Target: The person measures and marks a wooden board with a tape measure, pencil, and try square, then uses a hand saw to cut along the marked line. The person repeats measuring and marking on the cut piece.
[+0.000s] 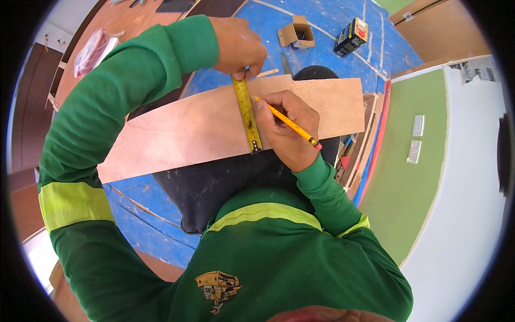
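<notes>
Across my lap lies a long, thin wooden board [177,134] with a small step cut in its far edge. A yellow tape measure blade [245,110] runs across its width, its metal hook at the near edge. My left hand [238,48] is closed around the far end of the tape, beyond the board's far edge; the tape's case is hidden. Resting on the board just right of the blade, my right hand [289,123] grips a yellow pencil [289,124]. The pencil's tip points at the board close to the tape, and its pink eraser faces the near right.
Blue sheeting [268,27] covers the floor. An opened cardboard box [296,35] and a dark rectangular can [351,37] stand ahead. A wooden surface [129,21] with a plastic-wrapped bundle [95,52] is at far left. Wooden strips [365,155] lie beside the green wall [410,177] at right.
</notes>
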A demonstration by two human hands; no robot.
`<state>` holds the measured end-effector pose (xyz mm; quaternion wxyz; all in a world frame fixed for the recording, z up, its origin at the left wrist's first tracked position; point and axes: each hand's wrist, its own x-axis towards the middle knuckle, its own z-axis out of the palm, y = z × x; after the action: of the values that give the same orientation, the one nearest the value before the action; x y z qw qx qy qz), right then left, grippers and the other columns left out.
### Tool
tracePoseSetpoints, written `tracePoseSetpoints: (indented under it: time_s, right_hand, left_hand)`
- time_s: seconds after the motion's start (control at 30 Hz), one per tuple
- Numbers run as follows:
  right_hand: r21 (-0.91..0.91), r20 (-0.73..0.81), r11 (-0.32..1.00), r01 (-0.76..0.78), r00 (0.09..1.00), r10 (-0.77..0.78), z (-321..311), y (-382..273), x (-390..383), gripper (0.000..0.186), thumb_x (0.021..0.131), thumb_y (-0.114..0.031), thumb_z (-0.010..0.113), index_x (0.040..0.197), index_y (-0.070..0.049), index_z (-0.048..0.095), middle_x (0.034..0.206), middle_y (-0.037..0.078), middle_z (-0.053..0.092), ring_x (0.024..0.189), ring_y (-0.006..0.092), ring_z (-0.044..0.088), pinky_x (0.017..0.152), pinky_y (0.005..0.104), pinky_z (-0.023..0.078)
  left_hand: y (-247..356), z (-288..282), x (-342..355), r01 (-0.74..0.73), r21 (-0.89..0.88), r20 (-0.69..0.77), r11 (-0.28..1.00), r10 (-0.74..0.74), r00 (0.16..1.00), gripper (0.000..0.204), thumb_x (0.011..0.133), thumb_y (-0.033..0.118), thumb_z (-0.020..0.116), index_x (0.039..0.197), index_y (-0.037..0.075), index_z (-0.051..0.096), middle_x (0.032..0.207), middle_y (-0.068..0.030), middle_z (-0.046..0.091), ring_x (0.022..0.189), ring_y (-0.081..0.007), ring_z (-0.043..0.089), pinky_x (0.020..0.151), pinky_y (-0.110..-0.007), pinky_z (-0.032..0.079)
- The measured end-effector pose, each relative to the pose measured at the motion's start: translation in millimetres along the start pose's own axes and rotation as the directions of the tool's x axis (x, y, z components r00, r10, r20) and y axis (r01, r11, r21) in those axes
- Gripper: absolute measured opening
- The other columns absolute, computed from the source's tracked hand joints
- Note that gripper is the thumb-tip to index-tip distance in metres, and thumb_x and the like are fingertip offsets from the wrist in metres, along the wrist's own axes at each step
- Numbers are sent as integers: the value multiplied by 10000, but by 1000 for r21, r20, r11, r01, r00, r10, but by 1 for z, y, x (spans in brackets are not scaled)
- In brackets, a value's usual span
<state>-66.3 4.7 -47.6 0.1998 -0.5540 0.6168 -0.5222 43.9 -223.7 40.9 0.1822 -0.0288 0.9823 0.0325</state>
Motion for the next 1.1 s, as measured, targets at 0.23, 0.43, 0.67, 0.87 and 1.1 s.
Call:
tracePoseSetpoints:
  time_s: [0.23,0.43,0.67,0.87,1.1]
  right_hand:
    - [-41,-34,999,-26,999,25,5,2,5,131,1018,-72,835,1062,-23,722,911,136,775,770,244,791,724,362,628]
    - [-49,-55,999,-20,998,17,9,3,6,138,1027,-90,837,1069,-30,720,908,137,777,767,252,789,718,369,627]
    - [-77,-48,997,-6,999,2,10,8,4,147,1025,-91,841,1086,-35,720,923,132,773,763,269,783,703,370,622]
    - [-85,-55,996,30,998,-35,10,11,5,155,1027,-92,843,1086,-42,708,938,133,761,765,289,776,692,385,617]
    - [-117,-65,992,42,997,-50,8,13,6,167,1022,-93,849,1086,-45,702,953,128,751,765,305,772,684,394,616]
  left_hand:
    - [1,-6,10,23,0,88,1000,-23,996,77,969,206,844,979,201,921,904,61,863,921,-180,802,948,-397,527]
    - [2,-5,9,4,2,74,1000,-5,997,77,968,212,852,1000,209,922,920,51,865,933,-191,798,952,-392,522]
    - [3,-7,16,17,7,98,1000,-18,995,56,934,218,875,976,206,909,896,41,849,921,-186,788,939,-387,521]
    - [-1,-3,19,-19,2,83,1000,19,996,50,948,222,878,983,200,908,918,44,861,911,-170,789,928,-383,518]
    - [0,-5,19,-28,2,74,1000,28,997,51,961,217,877,996,203,912,903,43,860,890,-172,796,919,-389,511]
